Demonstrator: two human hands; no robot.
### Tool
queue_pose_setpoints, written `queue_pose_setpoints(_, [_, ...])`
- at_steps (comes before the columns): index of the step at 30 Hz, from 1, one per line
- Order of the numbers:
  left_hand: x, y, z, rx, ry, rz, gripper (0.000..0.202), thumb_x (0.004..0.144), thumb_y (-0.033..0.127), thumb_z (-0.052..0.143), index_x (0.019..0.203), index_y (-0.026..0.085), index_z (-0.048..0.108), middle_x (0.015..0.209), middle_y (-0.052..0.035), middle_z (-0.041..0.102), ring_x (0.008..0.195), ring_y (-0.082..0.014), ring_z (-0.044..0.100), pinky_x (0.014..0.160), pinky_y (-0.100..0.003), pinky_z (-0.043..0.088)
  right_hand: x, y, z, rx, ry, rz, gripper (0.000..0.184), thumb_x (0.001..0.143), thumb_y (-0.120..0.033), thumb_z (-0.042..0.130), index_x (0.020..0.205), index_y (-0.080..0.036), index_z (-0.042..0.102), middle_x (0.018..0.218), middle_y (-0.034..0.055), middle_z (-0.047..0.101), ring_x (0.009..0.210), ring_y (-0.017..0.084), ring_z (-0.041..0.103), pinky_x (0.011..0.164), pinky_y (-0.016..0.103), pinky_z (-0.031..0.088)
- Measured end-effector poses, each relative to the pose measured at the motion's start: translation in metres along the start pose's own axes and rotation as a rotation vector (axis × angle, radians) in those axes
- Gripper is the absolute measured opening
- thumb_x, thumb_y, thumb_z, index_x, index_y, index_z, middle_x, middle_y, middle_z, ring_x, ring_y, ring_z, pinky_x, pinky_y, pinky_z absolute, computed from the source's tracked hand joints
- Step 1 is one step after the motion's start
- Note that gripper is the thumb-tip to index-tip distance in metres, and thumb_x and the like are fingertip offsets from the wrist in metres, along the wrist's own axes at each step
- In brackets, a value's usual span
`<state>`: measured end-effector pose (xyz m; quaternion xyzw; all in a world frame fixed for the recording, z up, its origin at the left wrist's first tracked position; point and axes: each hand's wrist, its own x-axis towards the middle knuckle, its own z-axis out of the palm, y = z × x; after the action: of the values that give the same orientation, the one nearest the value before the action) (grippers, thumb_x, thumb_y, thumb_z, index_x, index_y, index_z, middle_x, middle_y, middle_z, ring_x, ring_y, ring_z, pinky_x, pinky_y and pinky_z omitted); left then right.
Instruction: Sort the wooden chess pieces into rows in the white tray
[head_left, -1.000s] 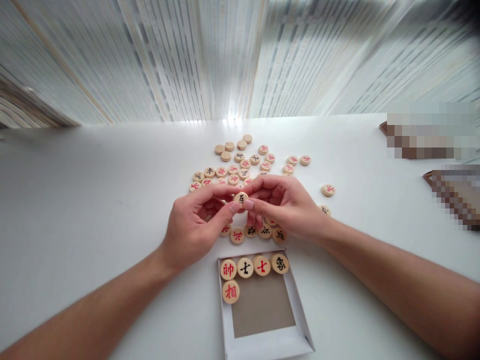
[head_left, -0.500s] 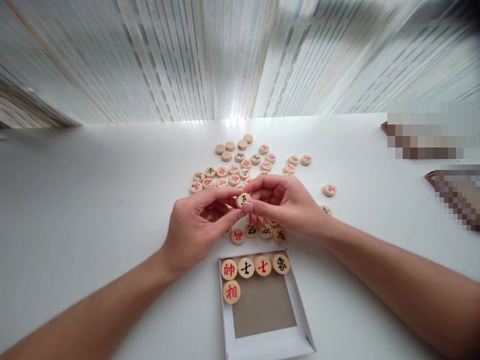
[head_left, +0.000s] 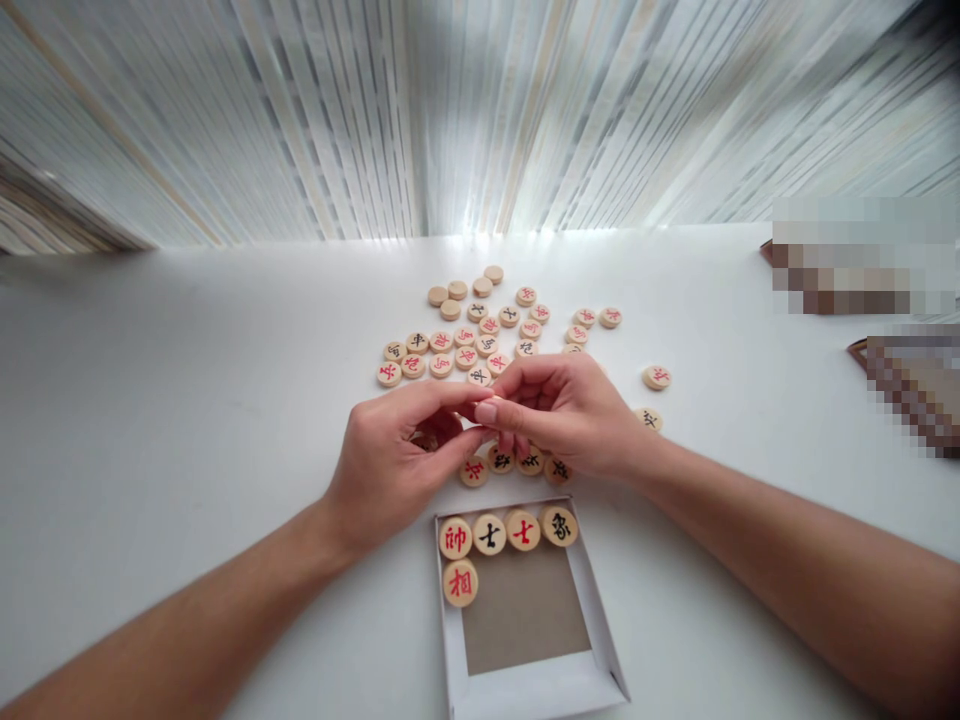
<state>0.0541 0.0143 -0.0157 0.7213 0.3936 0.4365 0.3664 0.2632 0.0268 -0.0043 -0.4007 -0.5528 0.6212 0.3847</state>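
My left hand (head_left: 394, 455) and my right hand (head_left: 574, 410) meet above the table, fingertips together. Between them they pinch one round wooden xiangqi piece, now almost wholly covered by the fingers. Below them stands a shallow white box (head_left: 540, 690) with a brown bottom. Along its far side lie a red-marked piece (head_left: 455, 539), a black-marked piece (head_left: 490, 535), another red-marked piece (head_left: 523, 531) and a black elephant piece (head_left: 559, 526). A second row holds a single red piece (head_left: 460, 583) at the left. Close under my fingers a red-marked piece (head_left: 473, 470) lies beside black-marked ones.
Many loose xiangqi pieces spread beyond my hands, among them a face-down plain piece (head_left: 438, 296) and a red one (head_left: 657, 377) off to the right. The table (head_left: 187, 400) is white. Striped curtains (head_left: 337, 120) hang behind it. Brown-edged, blurred-out objects (head_left: 817, 290) lie at the right.
The piece between my fingers has been turned, so its black-marked face no longer shows. My fingers have closed further over it. The pieces in the box are unchanged.
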Motion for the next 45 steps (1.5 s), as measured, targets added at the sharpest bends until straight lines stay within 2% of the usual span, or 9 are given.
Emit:
queue_pose_setpoints(8, [-0.0022,-0.0026,-0.0001,-0.05,-0.005,-0.055,0.027,0.09,0.024,0.088,0.117,0.023,0.082,0.094,-0.0043,0.083,0.072,-0.0173,0.077,0.067,-0.029,0.067,0.001,0.0005,-0.0047,0.049,-0.07,-0.011,0.028,0.082,-0.04,0.094,0.084,-0.016,0.078,0.062,0.0007,0.073,0.051,0.013,0.065,0.049,0.022,0.055])
queue_pose_setpoints(15, [-0.0014,-0.0013,-0.0003,-0.05,0.011,-0.016,0.025,0.09,0.02,0.087,0.114,0.022,0.083,0.095,-0.0032,0.082,0.072,-0.0136,0.074,0.067,-0.024,0.064,0.0009,0.0022,-0.0046,0.111,-0.072,0.017,0.029,0.072,-0.027,0.101,0.086,-0.016,0.077,0.067,0.0007,0.075,0.057,0.012,0.068,0.052,0.019,0.055])
queue_pose_setpoints(19, [-0.0016,-0.0013,-0.0008,-0.021,-0.004,0.013,0.02,0.095,0.018,0.081,0.114,0.021,0.083,0.096,-0.0027,0.082,0.074,-0.0121,0.074,0.069,-0.022,0.063,0.0007,0.0018,-0.0037,0.105,-0.051,0.031,0.031,0.07,-0.028,0.102,0.082,-0.015,0.076,0.065,0.0007,0.075,0.056,0.012,0.068,0.05,0.019,0.053])
queue_pose_setpoints(23, [-0.0018,-0.0021,-0.0008,-0.056,-0.015,-0.022,0.024,0.091,0.021,0.086,0.115,0.021,0.083,0.096,-0.0027,0.083,0.076,-0.0143,0.077,0.07,-0.024,0.065,0.0013,0.0019,-0.0048,0.078,-0.077,-0.03,0.024,0.082,-0.033,0.095,0.082,-0.015,0.078,0.06,-0.0014,0.071,0.053,0.012,0.065,0.051,0.021,0.054])
queue_pose_setpoints(26, [-0.0016,-0.0024,-0.0006,-0.083,-0.002,-0.05,0.027,0.091,0.023,0.086,0.118,0.021,0.082,0.096,-0.0031,0.084,0.076,-0.0153,0.078,0.07,-0.025,0.066,0.0025,0.003,-0.0068,0.108,-0.105,-0.045,0.023,0.084,-0.034,0.093,0.086,-0.015,0.079,0.06,-0.0016,0.07,0.053,0.012,0.064,0.052,0.022,0.054])
queue_pose_setpoints(31, [-0.0007,-0.0013,-0.0001,-0.098,0.025,-0.042,0.024,0.092,0.023,0.086,0.116,0.022,0.083,0.094,-0.0015,0.083,0.075,-0.0134,0.077,0.069,-0.023,0.066,0.0031,0.0036,-0.0078,0.174,-0.147,-0.002,0.025,0.08,-0.028,0.095,0.094,-0.014,0.08,0.064,-0.0001,0.074,0.055,0.011,0.066,0.054,0.02,0.056])
queue_pose_setpoints(36, [-0.0003,-0.0007,0.0,-0.101,0.027,-0.042,0.023,0.092,0.023,0.086,0.115,0.023,0.083,0.094,-0.001,0.083,0.075,-0.0137,0.077,0.069,-0.024,0.066,0.0031,0.0029,-0.0066,0.203,-0.134,0.017,0.028,0.073,-0.023,0.099,0.091,-0.015,0.079,0.065,-0.0006,0.074,0.054,0.011,0.066,0.053,0.019,0.056])
queue_pose_setpoints(45, [-0.0013,-0.0016,0.0001,-0.091,0.007,-0.05,0.025,0.091,0.021,0.086,0.116,0.022,0.083,0.094,-0.0016,0.084,0.073,-0.0141,0.077,0.068,-0.025,0.066,0.0022,0.0044,-0.0047,0.129,-0.099,-0.032,0.019,0.085,-0.029,0.091,0.084,-0.015,0.077,0.059,-0.0017,0.071,0.052,0.012,0.066,0.053,0.02,0.055])
